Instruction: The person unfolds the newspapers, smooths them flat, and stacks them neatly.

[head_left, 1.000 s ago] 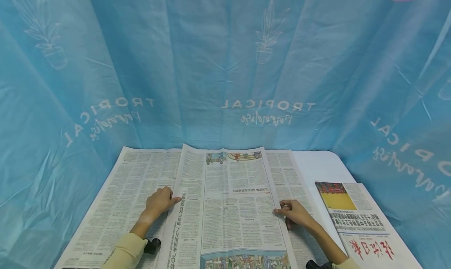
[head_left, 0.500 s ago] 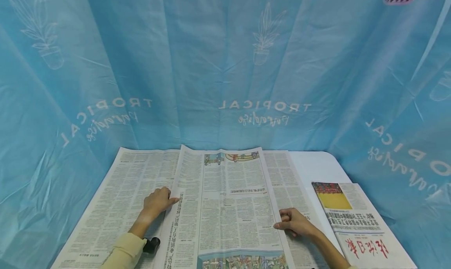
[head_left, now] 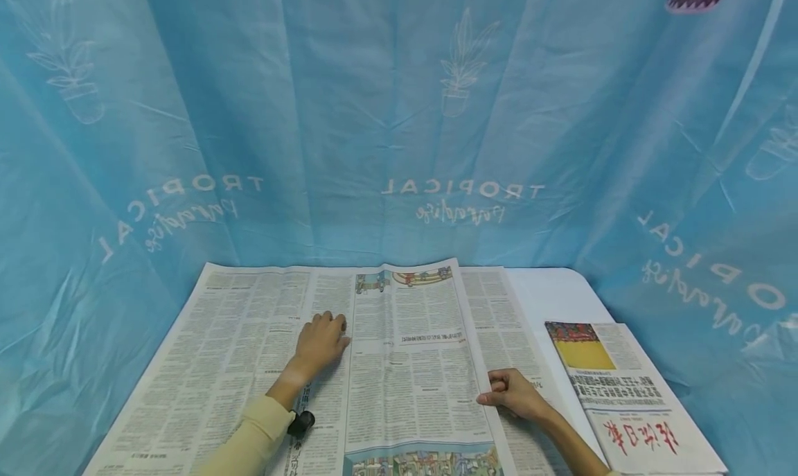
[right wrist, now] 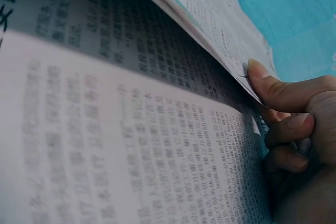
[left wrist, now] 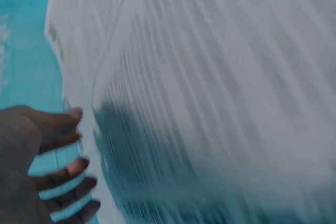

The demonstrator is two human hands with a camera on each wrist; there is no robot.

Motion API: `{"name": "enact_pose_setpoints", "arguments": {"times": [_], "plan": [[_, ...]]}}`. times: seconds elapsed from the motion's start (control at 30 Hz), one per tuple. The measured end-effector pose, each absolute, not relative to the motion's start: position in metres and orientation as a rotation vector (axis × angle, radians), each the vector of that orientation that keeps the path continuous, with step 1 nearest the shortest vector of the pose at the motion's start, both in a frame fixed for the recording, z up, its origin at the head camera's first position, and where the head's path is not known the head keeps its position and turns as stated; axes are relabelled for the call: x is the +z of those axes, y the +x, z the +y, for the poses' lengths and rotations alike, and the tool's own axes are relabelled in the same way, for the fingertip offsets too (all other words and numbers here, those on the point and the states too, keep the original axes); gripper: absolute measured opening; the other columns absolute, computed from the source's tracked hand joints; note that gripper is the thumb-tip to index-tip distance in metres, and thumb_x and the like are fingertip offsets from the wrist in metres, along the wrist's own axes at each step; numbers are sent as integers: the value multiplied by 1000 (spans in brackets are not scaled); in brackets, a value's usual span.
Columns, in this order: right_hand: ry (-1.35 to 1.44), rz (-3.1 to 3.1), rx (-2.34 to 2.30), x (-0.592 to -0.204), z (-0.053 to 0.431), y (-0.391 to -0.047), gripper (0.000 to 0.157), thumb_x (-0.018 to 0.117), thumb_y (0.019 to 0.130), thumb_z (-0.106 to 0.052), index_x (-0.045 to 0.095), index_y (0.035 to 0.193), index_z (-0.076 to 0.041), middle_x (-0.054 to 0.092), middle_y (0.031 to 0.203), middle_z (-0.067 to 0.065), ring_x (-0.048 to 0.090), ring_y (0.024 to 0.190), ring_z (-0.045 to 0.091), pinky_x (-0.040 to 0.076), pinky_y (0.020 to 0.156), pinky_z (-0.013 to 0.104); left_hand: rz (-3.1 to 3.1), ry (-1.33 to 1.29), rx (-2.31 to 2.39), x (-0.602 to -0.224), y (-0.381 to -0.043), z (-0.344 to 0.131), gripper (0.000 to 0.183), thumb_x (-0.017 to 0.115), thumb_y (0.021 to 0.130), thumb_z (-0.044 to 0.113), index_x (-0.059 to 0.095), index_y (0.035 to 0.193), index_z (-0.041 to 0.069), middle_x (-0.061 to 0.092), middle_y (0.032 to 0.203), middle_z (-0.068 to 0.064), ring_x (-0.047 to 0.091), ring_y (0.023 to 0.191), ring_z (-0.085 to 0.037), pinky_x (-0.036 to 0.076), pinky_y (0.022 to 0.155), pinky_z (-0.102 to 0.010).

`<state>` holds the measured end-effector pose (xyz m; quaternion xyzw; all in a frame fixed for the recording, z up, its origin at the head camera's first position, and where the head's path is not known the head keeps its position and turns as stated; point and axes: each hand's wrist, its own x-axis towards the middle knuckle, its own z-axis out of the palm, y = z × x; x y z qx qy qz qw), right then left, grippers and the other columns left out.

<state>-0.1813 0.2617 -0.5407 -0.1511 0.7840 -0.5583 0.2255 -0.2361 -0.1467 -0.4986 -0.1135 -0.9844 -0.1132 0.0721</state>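
Note:
A large printed newspaper [head_left: 411, 372] lies spread on the table, its middle page bearing colored drawings at the top and bottom. Its right-hand page edge is lifted between the thumb and fingers of my right hand [head_left: 516, 394]. In the right wrist view, the thumb of that right hand [right wrist: 286, 90] presses on top of the raised page, with more printed paper below. My left hand [head_left: 319, 344] is over the left part of the newspaper, fingers loosely bent, pinching nothing. Apart fingers of the left hand [left wrist: 52, 166] show in the blurred left wrist view, near the paper.
At the right lies a folded newspaper [head_left: 630, 393] with red lettering and a yellow picture. A strip of white tabletop [head_left: 548, 289] shows beside the spread paper. Blue printed curtain [head_left: 399, 116] hangs behind and at both sides.
My left hand has let go of the page's left edge and moved right and away from me across the paper. That edge now lies down. My right hand keeps its pinch.

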Motion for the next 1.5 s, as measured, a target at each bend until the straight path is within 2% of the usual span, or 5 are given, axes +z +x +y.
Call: {"name": "enact_pose_setpoints", "arguments": {"times": [0.23,0.53,0.83,1.17,1.5], "plan": [[-421,2205,-1544,-541,259,-180,54,71,89,-14,25,73,9,19,54,-10,18,40,-1,20,40,18,-2827,-736,-475,-501,-254,-96,12,72,89,21,68,82,13,59,73,0,51,62,-14,41,54,-29],[-363,2253,-1531,-540,255,-178,38,74,86,-19,49,80,8,31,50,-11,22,38,0,23,40,18,-2908,-931,-845,-505,-273,-41,13,63,96,23,69,88,14,62,72,5,47,54,-4,40,49,-23],[-348,2270,-1522,-543,255,-179,27,75,86,-19,62,92,4,36,49,-11,25,37,-1,25,39,16,-2969,-901,-1078,-512,-275,17,21,60,97,30,70,89,13,66,76,2,48,56,-6,41,54,-25],[-347,2229,-1585,-542,252,-179,28,75,85,-14,56,84,6,35,49,-12,25,39,-2,25,41,17,-3026,-548,-1021,-511,-270,60,51,58,95,45,41,56,18,33,48,6,32,43,-10,28,43,-27],[-335,2270,-1580,-543,253,-179,30,77,84,-17,58,86,6,31,48,-13,23,37,-2,24,39,16,-3103,-309,-781,-508,-268,79,56,62,84,64,65,72,9,63,68,-8,61,64,-26,49,64,-45]]}}
